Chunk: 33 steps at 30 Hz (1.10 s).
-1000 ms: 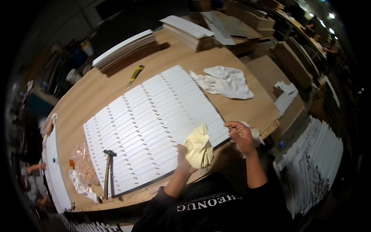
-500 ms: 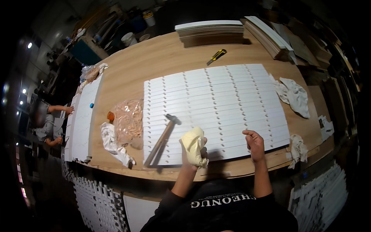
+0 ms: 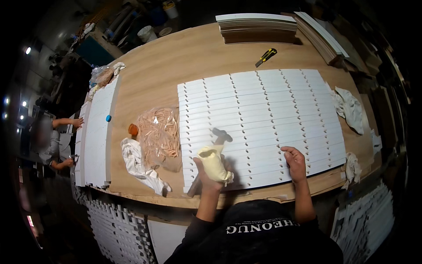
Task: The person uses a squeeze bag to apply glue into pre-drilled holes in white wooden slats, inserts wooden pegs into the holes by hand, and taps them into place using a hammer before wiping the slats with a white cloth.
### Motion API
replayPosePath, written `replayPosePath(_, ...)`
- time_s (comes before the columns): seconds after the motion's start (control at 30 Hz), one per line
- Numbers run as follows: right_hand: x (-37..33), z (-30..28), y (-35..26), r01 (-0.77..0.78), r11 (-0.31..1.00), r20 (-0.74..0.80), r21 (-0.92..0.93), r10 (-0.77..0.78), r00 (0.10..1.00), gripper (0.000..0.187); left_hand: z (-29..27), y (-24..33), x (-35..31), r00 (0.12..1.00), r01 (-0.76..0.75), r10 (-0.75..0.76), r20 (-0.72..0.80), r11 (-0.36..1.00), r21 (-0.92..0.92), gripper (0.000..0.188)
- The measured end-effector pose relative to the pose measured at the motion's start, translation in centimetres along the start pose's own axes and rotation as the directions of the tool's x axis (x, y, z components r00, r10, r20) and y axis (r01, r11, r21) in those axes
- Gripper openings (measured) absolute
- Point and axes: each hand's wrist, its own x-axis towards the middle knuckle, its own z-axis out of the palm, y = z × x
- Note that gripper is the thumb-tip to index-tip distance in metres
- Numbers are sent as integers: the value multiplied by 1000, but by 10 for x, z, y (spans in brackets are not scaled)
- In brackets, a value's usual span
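Note:
My left hand is wrapped round a soft, pale yellow bag whose dark opening shows at the top. Beneath that hand a hammer lies on white boards, its handle partly hidden by hand and bag. The boards sit edge to edge, with columns of short wooden dowels standing out of them. Over the boards' near right part hovers my right hand, fingers curled and thumb pressed to them; whatever they pinch is too small to make out.
Left of the boards lie a clear bag of wooden dowels, a white cloth and an orange cap-like object. A yellow-black utility knife and stacked boards are farther back. At far left a co-worker's hand rests on white boards.
The view has shifted, so the table sits farther right. My left hand has moved left over the hammer's handle, and the bag has tipped to show its opening. My right hand keeps its curl.

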Motion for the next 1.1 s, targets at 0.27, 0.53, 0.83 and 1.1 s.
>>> replayPosePath(0.27,27,38,8,-92,990,60,-109,99,993,19,6,22,42,992,-120,121,-36,992,32,87)
replayPosePath(0.53,106,69,14,-66,930,104,-363,110,988,17,-23,91,75,989,-61,44,140,992,114,75)
replayPosePath(0.83,180,94,70,293,789,-37,-539,-369,929,6,3,71,159,994,79,-54,-93,954,290,83)
replayPosePath(1.1,189,85,68,454,745,64,-489,-488,870,6,16,49,199,928,18,357,-111,253,967,76)
